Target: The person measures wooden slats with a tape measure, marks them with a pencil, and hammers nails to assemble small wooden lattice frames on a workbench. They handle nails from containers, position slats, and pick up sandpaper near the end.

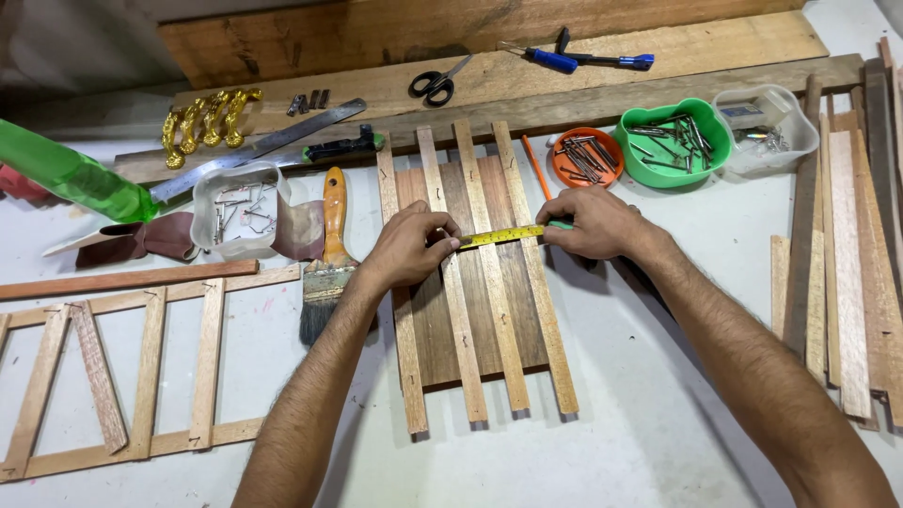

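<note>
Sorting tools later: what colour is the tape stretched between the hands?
Yellow tape, seen in the head view.

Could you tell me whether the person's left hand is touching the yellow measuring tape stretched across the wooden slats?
Touching. The head view shows the left hand pinching one end of the yellow measuring tape against the wooden slats, with no gap visible.

Pretty bright, even light from overhead, so shadows are soft and short, falling just near of the wooden slats [475, 282]. Sharp focus mostly; the green bottle [71, 174] far left looks blurry, slight edge stretch.
</note>
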